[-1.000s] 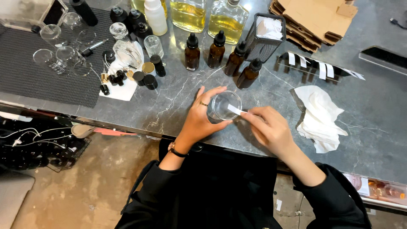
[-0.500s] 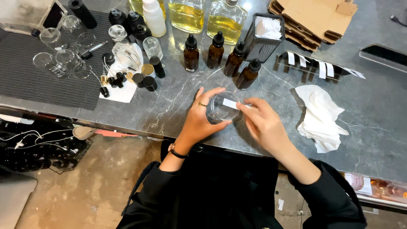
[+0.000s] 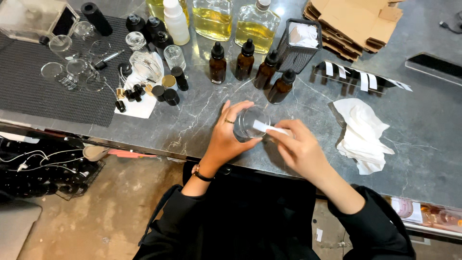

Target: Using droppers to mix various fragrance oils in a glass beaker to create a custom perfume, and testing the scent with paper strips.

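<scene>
My left hand (image 3: 226, 139) is wrapped around a small clear glass beaker (image 3: 248, 123) held just above the grey marble counter (image 3: 192, 120). My right hand (image 3: 298, 149) pinches a narrow white paper strip (image 3: 269, 128) whose far end rests over the rim of the beaker. Both hands are near the counter's front edge, in front of a row of amber dropper bottles (image 3: 245, 60).
Large bottles of yellow liquid (image 3: 212, 19) stand at the back. A black mesh basket (image 3: 301, 43), folded cardboard boxes (image 3: 356, 24) and a crumpled white cloth (image 3: 361, 135) lie to the right. A black mat (image 3: 38, 91) with glassware and small black caps (image 3: 166, 94) is on the left.
The beaker and both hands have shifted slightly away from me; the paper strip stays at the beaker's rim.
</scene>
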